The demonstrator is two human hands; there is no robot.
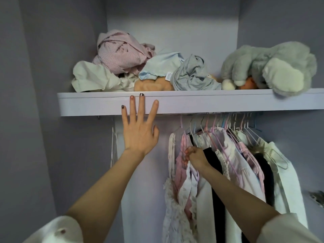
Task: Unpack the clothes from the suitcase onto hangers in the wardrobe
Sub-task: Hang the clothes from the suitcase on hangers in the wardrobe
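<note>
Crumpled clothes (122, 67) are piled on the shelf (192, 102), a plush toy (270, 67) at their 3 o'clock; hung garments (228, 163) are crowded beneath, toward 5 o'clock.

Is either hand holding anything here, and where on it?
The left hand holds nothing; its straight fingers lie against the shelf edge. The right hand grips among the hanging clothes, about shoulder height; exactly which piece cannot be told.

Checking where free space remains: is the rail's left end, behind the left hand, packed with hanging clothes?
No: the hanging clothes crowd the right side, while behind the left hand only bare wardrobe wall shows.
</note>
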